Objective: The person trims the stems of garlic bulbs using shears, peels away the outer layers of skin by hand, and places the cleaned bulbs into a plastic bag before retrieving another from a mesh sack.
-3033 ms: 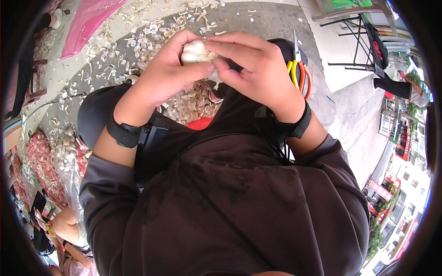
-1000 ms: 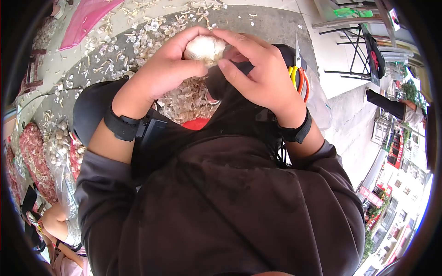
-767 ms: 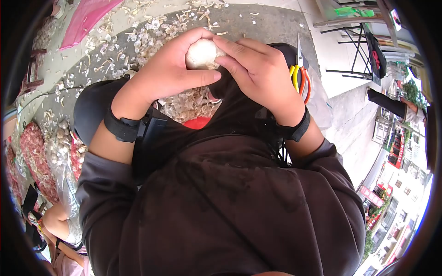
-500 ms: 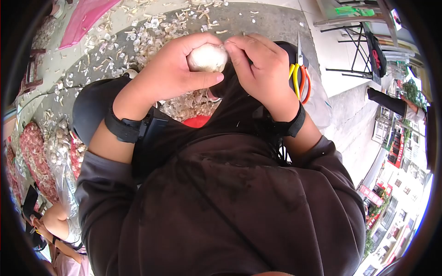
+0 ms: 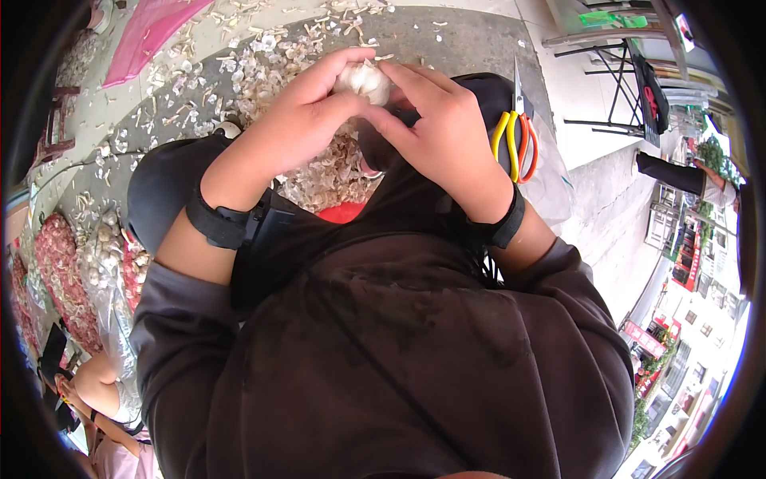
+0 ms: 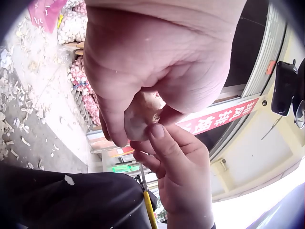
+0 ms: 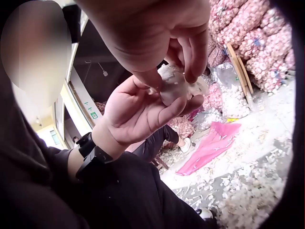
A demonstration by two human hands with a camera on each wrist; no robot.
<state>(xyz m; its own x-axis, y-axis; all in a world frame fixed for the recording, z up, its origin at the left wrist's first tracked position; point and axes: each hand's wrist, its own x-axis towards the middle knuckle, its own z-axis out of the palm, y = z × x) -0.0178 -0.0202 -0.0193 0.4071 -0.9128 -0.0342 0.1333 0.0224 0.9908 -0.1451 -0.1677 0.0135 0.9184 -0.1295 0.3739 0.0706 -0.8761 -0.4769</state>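
A white garlic bulb (image 5: 363,81) is held up between both hands, above the lap. My left hand (image 5: 299,112) grips it from the left, fingers behind and thumb in front. From the other side my right hand (image 5: 443,120) pinches it, the thumb reaching across to the left thumb. In the right wrist view the left hand (image 7: 138,112) cups the bulb (image 7: 174,90) from below, with loose papery skin on it. The left wrist view shows the right thumb and fingers (image 6: 164,140) at the bulb's (image 6: 138,119) lower edge.
Scissors (image 5: 515,148) with yellow and orange handles lie by the right thigh. Garlic skins (image 5: 327,180) heap between the legs, over something red. More scraps litter the floor (image 5: 447,36). A pink plastic sheet (image 5: 152,40) and net sacks of garlic (image 5: 68,279) are at the left.
Half a second ago the right fingertips were at the bulb's right edge. The right hand has moved left over the bulb, which has turned and risen slightly. Both thumbs now come together below it.
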